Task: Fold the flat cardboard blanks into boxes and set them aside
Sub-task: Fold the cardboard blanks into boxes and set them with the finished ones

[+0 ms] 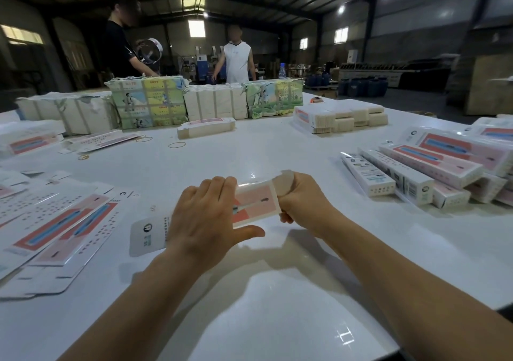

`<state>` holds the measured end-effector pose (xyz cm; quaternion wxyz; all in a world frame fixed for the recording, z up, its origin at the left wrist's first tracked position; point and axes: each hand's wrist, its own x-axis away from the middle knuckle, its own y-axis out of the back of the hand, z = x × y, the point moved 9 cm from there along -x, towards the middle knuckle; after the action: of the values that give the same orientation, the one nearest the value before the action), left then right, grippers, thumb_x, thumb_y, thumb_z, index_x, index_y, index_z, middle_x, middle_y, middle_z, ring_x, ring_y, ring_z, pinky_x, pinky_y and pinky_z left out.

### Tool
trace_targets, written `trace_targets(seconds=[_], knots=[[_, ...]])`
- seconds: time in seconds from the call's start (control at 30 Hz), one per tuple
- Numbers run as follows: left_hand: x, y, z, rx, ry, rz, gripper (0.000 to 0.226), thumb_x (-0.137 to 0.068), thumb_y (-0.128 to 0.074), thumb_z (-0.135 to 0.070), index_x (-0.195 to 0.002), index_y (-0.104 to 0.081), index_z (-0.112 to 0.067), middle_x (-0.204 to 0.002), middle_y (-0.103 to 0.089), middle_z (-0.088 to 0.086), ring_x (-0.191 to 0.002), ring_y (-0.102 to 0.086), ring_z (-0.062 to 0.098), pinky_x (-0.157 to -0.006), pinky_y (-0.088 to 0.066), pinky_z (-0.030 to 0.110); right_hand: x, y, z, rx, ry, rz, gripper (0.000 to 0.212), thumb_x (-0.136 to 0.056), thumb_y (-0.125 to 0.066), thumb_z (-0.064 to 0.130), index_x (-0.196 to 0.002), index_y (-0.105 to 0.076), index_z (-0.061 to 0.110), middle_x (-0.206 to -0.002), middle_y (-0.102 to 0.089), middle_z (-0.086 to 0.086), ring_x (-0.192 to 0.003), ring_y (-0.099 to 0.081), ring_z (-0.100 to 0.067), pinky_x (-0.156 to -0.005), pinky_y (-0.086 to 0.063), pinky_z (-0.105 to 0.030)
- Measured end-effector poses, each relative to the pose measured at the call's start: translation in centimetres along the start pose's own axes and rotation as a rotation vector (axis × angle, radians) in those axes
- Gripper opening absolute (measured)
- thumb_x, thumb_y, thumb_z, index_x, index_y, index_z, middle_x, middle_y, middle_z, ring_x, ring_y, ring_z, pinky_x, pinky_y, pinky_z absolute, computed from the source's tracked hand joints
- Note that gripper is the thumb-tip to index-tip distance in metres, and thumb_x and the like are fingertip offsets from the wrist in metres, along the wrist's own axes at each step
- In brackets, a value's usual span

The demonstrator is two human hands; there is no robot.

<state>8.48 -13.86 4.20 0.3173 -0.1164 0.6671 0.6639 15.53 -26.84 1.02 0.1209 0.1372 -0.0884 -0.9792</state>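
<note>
**One box in hand, many blanks to go**

Over the white table (277, 291), the left hand (206, 222) lies flat-fingered across a half-formed box (256, 202); the right hand (298, 197) curls round its end. Left of the box lie flat blanks (58, 222); right of it, finished boxes (422, 172); beyond, bundled stacks (147, 102) wait.

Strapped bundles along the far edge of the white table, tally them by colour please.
White strapped paper bundles: 2
Green-and-yellow printed strapped bundles: 2
Total: 4
</note>
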Motion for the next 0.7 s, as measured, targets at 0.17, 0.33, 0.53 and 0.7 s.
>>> trace_targets(seconds=[0.17, 0.33, 0.53, 0.7], knots=[[-0.1, 0.7, 0.4, 0.020, 0.021, -0.045, 0.071, -0.068, -0.044, -0.072, -0.093, -0.060, -0.007, -0.077, -0.060, 0.008, -0.056, -0.053, 0.023, -0.046, -0.045, 0.029, 0.1, -0.6, -0.9, -0.161, -0.118, 0.065, 0.019, -0.077, -0.058, 0.005, -0.090, -0.070, 0.012, -0.057, -0.054, -0.005, -0.044, -0.045, -0.015, -0.040, -0.036, -0.023], [-0.3, 1.1, 1.9, 0.054, 0.165, -0.059, 0.070, -0.063, -0.021, -0.088, -0.086, -0.039, -0.024, -0.075, -0.048, -0.008, -0.055, -0.043, 0.015, -0.042, -0.029, 0.020, 0.4, -0.4, -0.8, -0.408, -0.211, 0.006, 0.023, -0.095, -0.050, 0.019, -0.095, -0.065, 0.001, -0.065, -0.054, -0.011, -0.047, -0.048, -0.016, -0.041, -0.039, -0.024], [0.0, -0.3, 4.3, 0.121, 0.351, 0.032, 0.077, -0.053, -0.015, -0.090, -0.096, -0.033, -0.029, -0.092, -0.047, -0.009, -0.072, -0.049, 0.017, -0.052, -0.033, 0.027, 3.1, 2.9, 3.4, 0.039, 0.294, -0.528, 0.015, -0.092, -0.057, 0.009, -0.097, -0.062, 0.022, -0.092, -0.060, 0.002, -0.084, -0.060, -0.009, -0.071, -0.051, -0.022], [0.0, -0.9, 4.3, 0.180, 0.390, 0.055, 0.077, -0.063, -0.029, -0.081, -0.115, -0.038, -0.024, -0.105, -0.051, -0.004, -0.082, -0.054, 0.018, -0.063, -0.052, 0.033, 3.4, -0.4, 4.0, 0.322, 0.351, -0.398, 0.030, -0.094, -0.056, 0.012, -0.124, -0.062, 0.012, -0.122, -0.043, 0.010, -0.120, -0.036, -0.006, -0.096, -0.025, 0.001]])
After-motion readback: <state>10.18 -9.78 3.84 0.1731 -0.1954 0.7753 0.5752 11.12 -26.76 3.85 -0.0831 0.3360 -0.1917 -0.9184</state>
